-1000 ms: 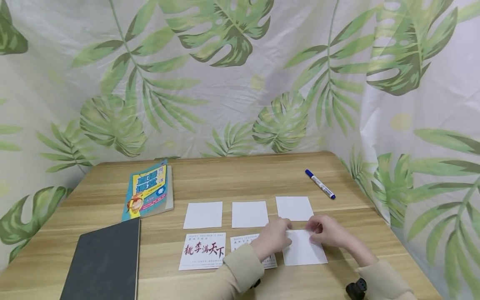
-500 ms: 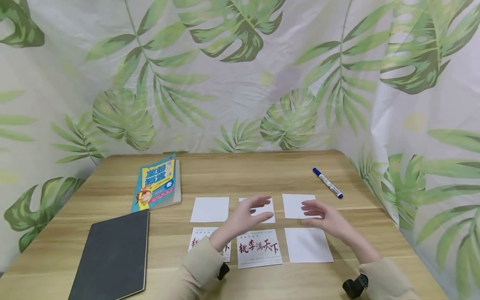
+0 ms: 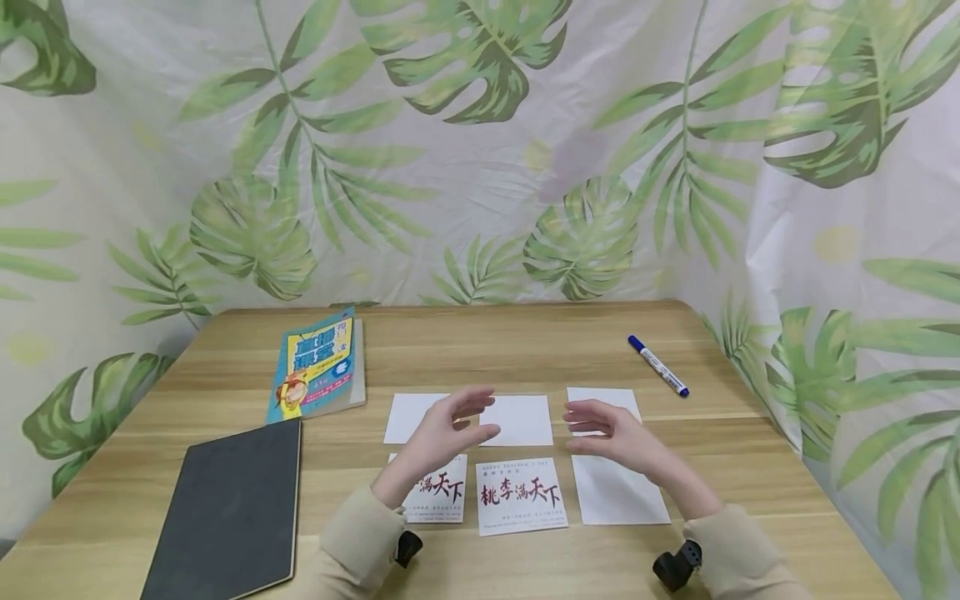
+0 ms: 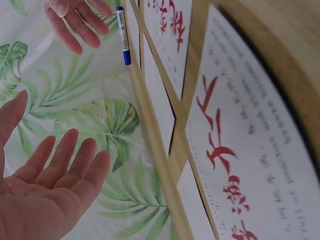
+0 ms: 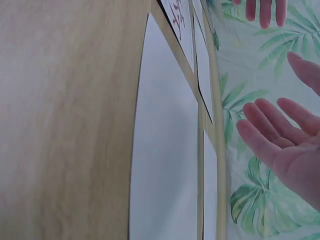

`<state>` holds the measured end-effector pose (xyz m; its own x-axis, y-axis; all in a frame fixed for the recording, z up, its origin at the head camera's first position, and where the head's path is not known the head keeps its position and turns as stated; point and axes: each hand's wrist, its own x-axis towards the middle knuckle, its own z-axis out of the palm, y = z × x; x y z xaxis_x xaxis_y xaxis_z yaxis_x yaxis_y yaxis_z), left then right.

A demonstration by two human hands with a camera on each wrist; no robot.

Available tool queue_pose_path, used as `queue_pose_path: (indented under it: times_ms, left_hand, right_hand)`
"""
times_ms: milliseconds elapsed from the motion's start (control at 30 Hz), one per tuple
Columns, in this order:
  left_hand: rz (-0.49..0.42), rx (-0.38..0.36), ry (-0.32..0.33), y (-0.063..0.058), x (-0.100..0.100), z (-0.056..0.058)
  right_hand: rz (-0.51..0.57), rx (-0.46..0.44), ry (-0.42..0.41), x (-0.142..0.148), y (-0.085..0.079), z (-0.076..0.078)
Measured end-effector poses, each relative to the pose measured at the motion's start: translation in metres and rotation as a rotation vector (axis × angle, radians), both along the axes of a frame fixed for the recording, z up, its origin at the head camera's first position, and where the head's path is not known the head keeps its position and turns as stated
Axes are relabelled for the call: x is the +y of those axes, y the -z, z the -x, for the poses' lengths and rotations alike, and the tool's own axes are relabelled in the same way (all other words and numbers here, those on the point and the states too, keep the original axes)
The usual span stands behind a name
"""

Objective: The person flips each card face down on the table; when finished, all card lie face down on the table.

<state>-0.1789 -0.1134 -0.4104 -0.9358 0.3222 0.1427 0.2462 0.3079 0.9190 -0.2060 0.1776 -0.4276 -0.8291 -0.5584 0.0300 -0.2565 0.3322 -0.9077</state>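
Note:
Square white cards lie in two rows of three on the table. In the near row, the left card (image 3: 442,500) and the middle card (image 3: 522,515) bear red Chinese characters, while the right card (image 3: 621,500) shows a blank face. The far row has a left card (image 3: 408,412), a middle card (image 3: 517,421) and a right card (image 3: 618,398), their visible parts blank. My left hand (image 3: 442,433) hovers over the left cards, fingers relaxed, partly covering them. Above the right cards hangs my right hand (image 3: 618,433), also relaxed. Both wrist views show bare palms, holding nothing.
A black folder-like board (image 3: 225,508) lies at the left front. Behind it is a blue and yellow book (image 3: 315,367). A blue-capped marker (image 3: 658,367) rests at the right back of the wooden table (image 3: 480,342). A leaf-patterned cloth (image 3: 450,208) hangs behind.
Both hands have lifted from the near right card and drawn apart, the left hand moving left. The middle printed card is uncovered. The head view has shifted slightly.

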Motion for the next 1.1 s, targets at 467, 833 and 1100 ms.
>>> queue_pose_path:
  times_ms: [467, 833, 1100]
  left_hand:
    - [0.067, -0.024, 0.063, 0.018, -0.001, -0.009]
    - [0.284, -0.032, 0.087, 0.026, 0.01, -0.013]
    - [0.45, -0.049, 0.131, 0.027, 0.018, -0.014]
  right_hand:
    - [-0.026, -0.051, -0.07, -0.023, 0.011, -0.006]
    - [-0.129, 0.029, -0.13, -0.03, 0.019, -0.004]
    - [-0.319, 0.173, -0.102, -0.037, 0.017, -0.006]
